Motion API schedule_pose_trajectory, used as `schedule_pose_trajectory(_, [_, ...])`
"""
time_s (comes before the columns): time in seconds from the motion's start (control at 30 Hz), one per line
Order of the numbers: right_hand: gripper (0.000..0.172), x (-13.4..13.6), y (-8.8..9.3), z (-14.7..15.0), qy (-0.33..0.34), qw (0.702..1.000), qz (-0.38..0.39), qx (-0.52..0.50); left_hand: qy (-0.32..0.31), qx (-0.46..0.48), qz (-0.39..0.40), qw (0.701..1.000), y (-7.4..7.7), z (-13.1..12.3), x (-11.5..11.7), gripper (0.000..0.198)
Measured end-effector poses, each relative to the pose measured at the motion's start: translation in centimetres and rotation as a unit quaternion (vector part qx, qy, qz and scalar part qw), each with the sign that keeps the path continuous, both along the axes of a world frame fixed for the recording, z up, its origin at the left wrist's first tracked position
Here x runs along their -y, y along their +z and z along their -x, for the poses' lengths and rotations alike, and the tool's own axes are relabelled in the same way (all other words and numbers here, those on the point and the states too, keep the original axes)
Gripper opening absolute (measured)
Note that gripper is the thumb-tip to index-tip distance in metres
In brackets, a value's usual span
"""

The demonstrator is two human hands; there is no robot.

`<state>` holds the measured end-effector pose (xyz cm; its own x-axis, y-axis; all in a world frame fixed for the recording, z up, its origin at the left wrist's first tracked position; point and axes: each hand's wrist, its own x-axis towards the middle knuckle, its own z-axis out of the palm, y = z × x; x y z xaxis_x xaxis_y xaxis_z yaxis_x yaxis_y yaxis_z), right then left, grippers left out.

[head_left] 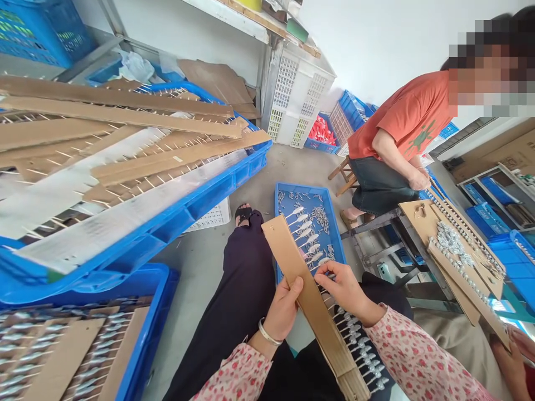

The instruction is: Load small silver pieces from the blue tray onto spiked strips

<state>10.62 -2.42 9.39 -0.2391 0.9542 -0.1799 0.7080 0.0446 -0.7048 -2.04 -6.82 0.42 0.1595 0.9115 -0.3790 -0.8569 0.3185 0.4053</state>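
Observation:
A long brown cardboard strip [279,245] slants across my lap, with thin sticks standing out along its right edge. My left hand [285,309] is closed around the strip's left side, thumb on top. Whitish elongated pieces [310,239] sit on the stick ends at the far part; shinier silver ones [361,344] are on the near part. Between these two groups, my right hand [345,287] pinches at the strip's right edge, at one of the pieces; its fingertips partly hide it. Below the strip's far end, a shallow blue tray [303,187] holds many small loose grey pieces.
At left, a big blue crate [200,206] is piled with stick-lined cardboard strips. A lower blue bin [165,284] holds strips with silvery pieces. A co-worker in an orange shirt [401,117] sits at a low table [413,214] on the right. Another person's hand [512,362] shows lower right.

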Motion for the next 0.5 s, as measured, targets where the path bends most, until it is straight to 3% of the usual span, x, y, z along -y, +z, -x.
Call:
schedule_pose_trajectory(0.27, [0.016,0.64,0.22,-0.45,0.005,1.0,-0.025,0.017,-0.009,-0.003,0.001,1.0,1.03,0.0,-0.15,0.032])
schedule_pose_trajectory(0.5, [0.019,0.75,0.59,-0.52,0.005,1.0,-0.021,0.021,-0.015,-0.013,-0.022,1.0,0.85,-0.1,-0.27,0.034])
